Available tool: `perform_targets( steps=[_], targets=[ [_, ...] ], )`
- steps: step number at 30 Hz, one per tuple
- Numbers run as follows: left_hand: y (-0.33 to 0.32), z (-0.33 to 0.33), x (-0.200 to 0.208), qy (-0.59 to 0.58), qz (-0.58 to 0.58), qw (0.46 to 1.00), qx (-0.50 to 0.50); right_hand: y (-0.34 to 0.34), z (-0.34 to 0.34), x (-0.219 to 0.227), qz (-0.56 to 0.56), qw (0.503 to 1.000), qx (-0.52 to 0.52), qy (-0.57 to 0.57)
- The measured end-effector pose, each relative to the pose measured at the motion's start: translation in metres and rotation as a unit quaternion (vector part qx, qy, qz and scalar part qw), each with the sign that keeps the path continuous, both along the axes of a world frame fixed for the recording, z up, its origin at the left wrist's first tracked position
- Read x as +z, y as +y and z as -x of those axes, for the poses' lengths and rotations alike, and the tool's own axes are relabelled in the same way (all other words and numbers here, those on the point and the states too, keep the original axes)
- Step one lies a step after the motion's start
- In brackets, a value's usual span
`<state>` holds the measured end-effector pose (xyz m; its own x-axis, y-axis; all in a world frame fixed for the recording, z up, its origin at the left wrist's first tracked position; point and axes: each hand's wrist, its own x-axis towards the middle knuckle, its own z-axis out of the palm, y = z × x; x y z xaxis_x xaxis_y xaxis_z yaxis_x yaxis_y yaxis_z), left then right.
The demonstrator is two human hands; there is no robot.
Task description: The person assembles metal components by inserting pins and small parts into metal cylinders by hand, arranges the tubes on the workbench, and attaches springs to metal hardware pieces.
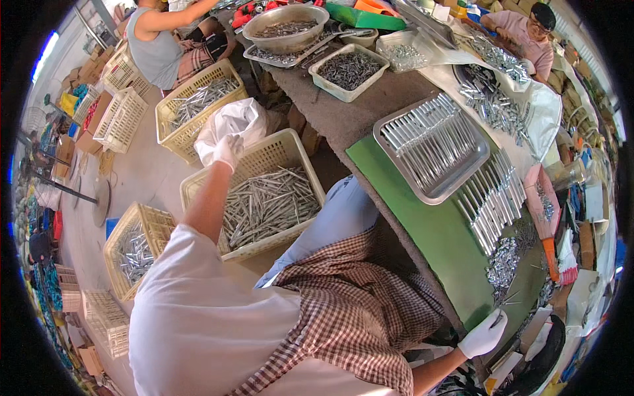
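My left hand (228,152), in a white glove, reaches out to a white sack (239,124) at the far corner of a cream plastic crate (305,162). Its fingers are curled against the sack. Long silvery metal rods (271,204) fill that crate in a loose heap. At the near end of the green mat (422,244), my gloved right hand (484,334) is closed, fingertips together. What it pinches is too small to make out. Just beyond lies a pile of small shiny metal parts (504,264). Metal tubes (490,201) lie in a row beside a steel tray (432,148) of similar tubes.
Basins (285,26) and a tub of dark screws (349,71) stand at the table's far end. A pink scoop-shaped container (543,204) is at the right. More crates (198,105) line the floor on the left. Two people sit across, one (155,46) left, another (525,36) right.
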<state>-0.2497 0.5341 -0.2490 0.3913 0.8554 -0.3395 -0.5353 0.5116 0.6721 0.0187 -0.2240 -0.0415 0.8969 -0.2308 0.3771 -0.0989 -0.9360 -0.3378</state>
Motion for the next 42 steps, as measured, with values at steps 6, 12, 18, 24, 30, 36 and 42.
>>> perform_targets(
  steps=[6,12,18,24,30,36,42],
  targets=[
    [-0.109,-0.094,0.072,0.343,-0.107,0.931,-0.059,0.003,0.012,0.001,-0.005,1.000,-0.004,-0.028],
    [-0.221,-0.147,0.160,0.353,-0.652,0.668,0.068,0.021,0.009,0.005,-0.042,0.996,0.035,-0.073],
    [-0.348,-0.219,0.246,0.056,-0.868,0.486,-0.086,0.020,0.011,0.007,-0.060,0.994,0.035,-0.086],
    [-0.448,-0.277,0.253,0.015,-0.869,0.428,-0.248,0.018,0.012,0.008,-0.026,0.991,0.040,-0.123],
    [-0.475,-0.323,0.236,0.143,-0.895,0.316,-0.280,0.018,0.015,0.009,-0.057,0.990,0.048,-0.122],
    [-0.466,-0.321,0.230,0.107,-0.870,0.340,-0.341,0.018,0.017,0.010,-0.079,0.986,0.068,-0.127],
    [-0.455,-0.290,0.244,0.057,-0.824,0.415,-0.382,0.024,0.015,0.011,-0.147,0.971,0.120,-0.146]
  ],
)
